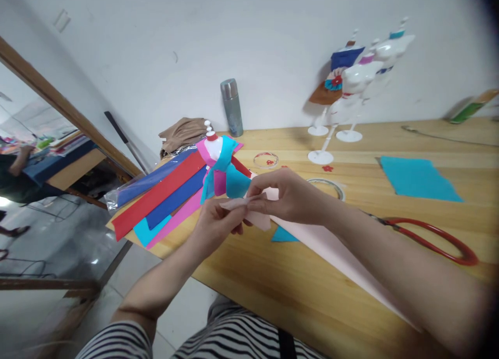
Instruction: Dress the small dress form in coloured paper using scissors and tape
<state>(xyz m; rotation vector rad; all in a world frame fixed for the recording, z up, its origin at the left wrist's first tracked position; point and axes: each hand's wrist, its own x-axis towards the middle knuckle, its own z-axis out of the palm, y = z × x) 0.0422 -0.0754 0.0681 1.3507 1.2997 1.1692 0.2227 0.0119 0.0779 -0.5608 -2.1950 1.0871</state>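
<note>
Between my two hands is a small piece of pale pink crepe paper (260, 220), pinched and partly folded. My left hand (220, 218) grips its left end with thumb and fingers, while my right hand (275, 195) pinches it from above. Just behind them stands a small mannequin (214, 150) dressed in turquoise and magenta paper. A long pale pink sheet (331, 249) runs under my right forearm toward the table's front edge. Near it lies a turquoise scrap (284, 235).
Coloured paper strips (163, 192) lie at the left. A steel flask (232, 109) and several white mannequins (358, 78) stand along the wall. Red-handled scissors (436, 236), a tape roll (329, 186) and a turquoise sheet (419, 178) lie at the right. Another person's arm (19, 161) shows far left.
</note>
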